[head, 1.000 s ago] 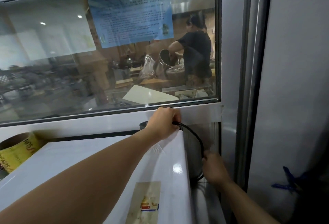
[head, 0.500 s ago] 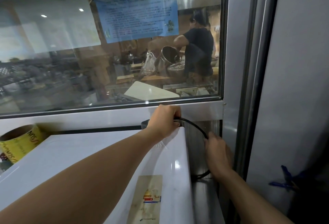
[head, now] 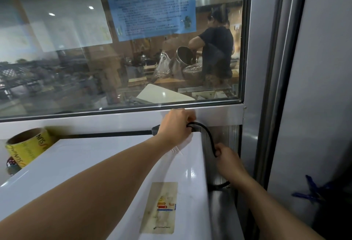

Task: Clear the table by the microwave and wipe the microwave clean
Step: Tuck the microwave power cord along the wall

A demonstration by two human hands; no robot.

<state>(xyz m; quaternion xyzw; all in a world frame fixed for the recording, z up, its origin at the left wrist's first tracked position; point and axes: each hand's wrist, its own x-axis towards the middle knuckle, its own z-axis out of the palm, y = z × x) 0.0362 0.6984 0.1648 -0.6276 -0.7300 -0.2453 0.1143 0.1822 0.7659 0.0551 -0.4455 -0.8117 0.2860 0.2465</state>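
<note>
Head view: the left hand (head: 176,123) grasps the black cord (head: 206,135) at the far right corner of the white microwave (head: 106,163), just under the window sill. The right hand (head: 227,160) is clenched round the same cord lower down, beside the microwave's right edge, and a yellow tape roll (head: 28,147) sits at its far left corner

black cord (head: 208,136) end hidden behind microwave (head: 106,163), notice (head: 152,5) text blurred
</note>
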